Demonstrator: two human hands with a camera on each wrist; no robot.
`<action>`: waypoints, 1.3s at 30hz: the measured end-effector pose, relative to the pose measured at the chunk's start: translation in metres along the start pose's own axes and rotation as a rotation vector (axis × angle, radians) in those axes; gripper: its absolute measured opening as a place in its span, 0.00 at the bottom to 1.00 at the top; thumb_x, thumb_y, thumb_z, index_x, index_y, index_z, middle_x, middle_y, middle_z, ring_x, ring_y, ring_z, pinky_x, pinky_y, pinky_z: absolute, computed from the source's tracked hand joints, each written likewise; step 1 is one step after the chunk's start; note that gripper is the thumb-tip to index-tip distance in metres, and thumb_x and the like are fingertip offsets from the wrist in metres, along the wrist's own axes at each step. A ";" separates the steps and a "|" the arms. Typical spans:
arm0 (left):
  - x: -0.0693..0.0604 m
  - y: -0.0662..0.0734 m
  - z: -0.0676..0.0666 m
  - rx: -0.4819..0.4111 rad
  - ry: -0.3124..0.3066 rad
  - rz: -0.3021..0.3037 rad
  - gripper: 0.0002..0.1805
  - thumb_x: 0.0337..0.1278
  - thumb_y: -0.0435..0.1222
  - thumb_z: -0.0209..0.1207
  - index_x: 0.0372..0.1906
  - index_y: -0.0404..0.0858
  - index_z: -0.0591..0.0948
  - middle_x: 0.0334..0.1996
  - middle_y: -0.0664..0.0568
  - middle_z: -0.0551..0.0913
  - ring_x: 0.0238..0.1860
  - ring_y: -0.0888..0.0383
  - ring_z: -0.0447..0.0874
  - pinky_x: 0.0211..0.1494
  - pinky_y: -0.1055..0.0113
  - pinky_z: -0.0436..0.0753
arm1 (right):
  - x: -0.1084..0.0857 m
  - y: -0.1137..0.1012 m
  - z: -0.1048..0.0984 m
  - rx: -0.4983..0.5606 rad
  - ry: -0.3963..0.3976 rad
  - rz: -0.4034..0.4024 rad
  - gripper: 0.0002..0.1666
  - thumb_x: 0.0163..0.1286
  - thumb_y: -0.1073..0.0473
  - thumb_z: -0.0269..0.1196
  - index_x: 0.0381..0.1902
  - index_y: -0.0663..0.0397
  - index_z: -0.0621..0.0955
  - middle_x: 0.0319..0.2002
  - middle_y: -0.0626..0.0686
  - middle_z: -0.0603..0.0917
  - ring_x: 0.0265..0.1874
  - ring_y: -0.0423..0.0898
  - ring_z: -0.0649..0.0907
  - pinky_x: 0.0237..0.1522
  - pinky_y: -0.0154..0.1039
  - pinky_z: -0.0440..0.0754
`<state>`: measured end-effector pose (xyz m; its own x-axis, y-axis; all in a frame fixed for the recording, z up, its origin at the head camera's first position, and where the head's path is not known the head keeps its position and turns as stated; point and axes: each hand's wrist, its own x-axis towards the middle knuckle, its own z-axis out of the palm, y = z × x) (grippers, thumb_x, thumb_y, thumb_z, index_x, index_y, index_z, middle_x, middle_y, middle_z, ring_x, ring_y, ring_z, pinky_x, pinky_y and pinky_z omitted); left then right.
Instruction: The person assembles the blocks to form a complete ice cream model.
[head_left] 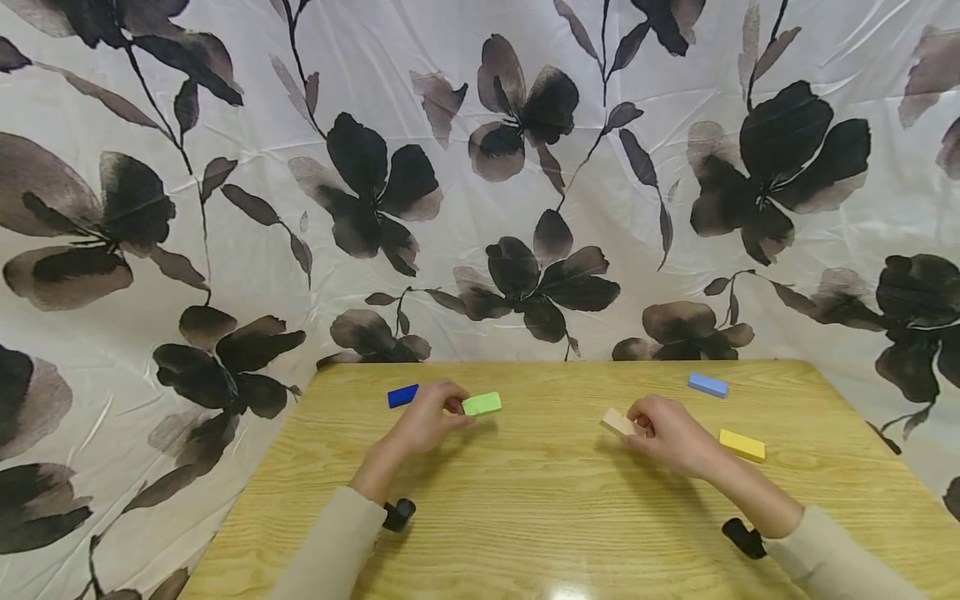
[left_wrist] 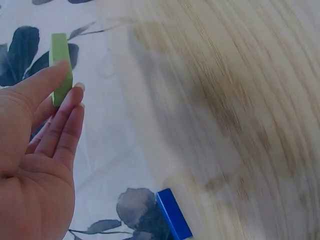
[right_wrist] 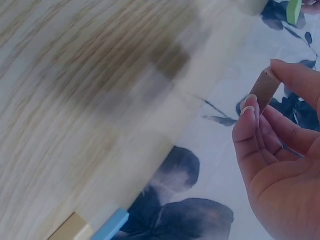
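My left hand [head_left: 429,417] pinches a light green block [head_left: 482,404] between thumb and fingers, above the table. In the left wrist view the green block [left_wrist: 60,50] stands upright in that pinch. A dark blue block [head_left: 402,396] lies just left of this hand, partly covered by it in the head view. My right hand [head_left: 673,437] holds a pale wooden-coloured block [head_left: 617,422] at its end, also raised off the table. The right wrist view shows this block [right_wrist: 265,90] between thumb and fingertips. A yellow block [head_left: 742,446] lies to the right of the right hand.
A light blue block [head_left: 708,384] lies near the table's far right edge. The wooden table [head_left: 555,517] ends at a white cloth [head_left: 450,208] with dark flowers, hanging behind it and at the sides. Each wrist carries a small black camera [head_left: 400,515].
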<state>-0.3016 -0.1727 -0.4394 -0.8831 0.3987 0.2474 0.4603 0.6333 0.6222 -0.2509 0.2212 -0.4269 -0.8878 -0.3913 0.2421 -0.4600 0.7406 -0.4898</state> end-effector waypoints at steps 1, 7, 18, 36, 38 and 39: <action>0.001 0.001 0.001 -0.004 -0.001 -0.002 0.16 0.54 0.28 0.73 0.48 0.29 0.85 0.40 0.45 0.83 0.37 0.58 0.82 0.46 0.59 0.85 | 0.001 -0.001 0.001 0.001 0.003 -0.004 0.12 0.62 0.63 0.74 0.39 0.64 0.83 0.30 0.48 0.77 0.29 0.43 0.73 0.31 0.35 0.72; 0.004 0.007 0.007 -0.011 -0.018 -0.012 0.17 0.56 0.29 0.73 0.50 0.29 0.85 0.41 0.46 0.82 0.38 0.58 0.82 0.47 0.59 0.85 | 0.005 -0.006 0.005 0.012 0.005 -0.034 0.12 0.60 0.64 0.74 0.38 0.65 0.83 0.30 0.48 0.78 0.29 0.43 0.74 0.30 0.35 0.72; 0.013 0.012 0.017 0.024 -0.016 0.028 0.15 0.54 0.30 0.74 0.46 0.31 0.87 0.40 0.48 0.82 0.38 0.58 0.82 0.44 0.66 0.83 | 0.012 -0.013 0.014 0.026 0.007 -0.040 0.13 0.59 0.64 0.75 0.38 0.65 0.83 0.31 0.49 0.78 0.30 0.43 0.74 0.31 0.36 0.73; 0.024 0.022 0.036 -0.017 -0.053 0.080 0.15 0.54 0.29 0.73 0.47 0.30 0.86 0.39 0.46 0.82 0.37 0.57 0.82 0.43 0.68 0.83 | 0.020 -0.021 0.030 0.030 -0.021 -0.055 0.12 0.60 0.66 0.73 0.39 0.65 0.83 0.31 0.50 0.78 0.29 0.42 0.73 0.31 0.35 0.73; 0.025 0.023 0.038 -0.021 -0.061 0.076 0.15 0.55 0.29 0.73 0.47 0.30 0.86 0.39 0.46 0.82 0.37 0.58 0.82 0.43 0.68 0.83 | 0.020 -0.022 0.033 0.027 -0.026 -0.063 0.11 0.60 0.66 0.73 0.39 0.65 0.83 0.31 0.50 0.78 0.29 0.42 0.73 0.31 0.35 0.74; 0.025 0.024 0.040 -0.023 -0.064 0.074 0.15 0.55 0.29 0.73 0.48 0.30 0.86 0.39 0.46 0.82 0.37 0.58 0.82 0.43 0.68 0.83 | 0.020 -0.022 0.034 0.026 -0.029 -0.065 0.11 0.60 0.66 0.73 0.39 0.65 0.83 0.31 0.50 0.78 0.29 0.42 0.73 0.31 0.36 0.74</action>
<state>-0.3092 -0.1212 -0.4481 -0.8389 0.4858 0.2455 0.5209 0.5853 0.6214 -0.2583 0.1786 -0.4392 -0.8550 -0.4545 0.2498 -0.5161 0.6985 -0.4957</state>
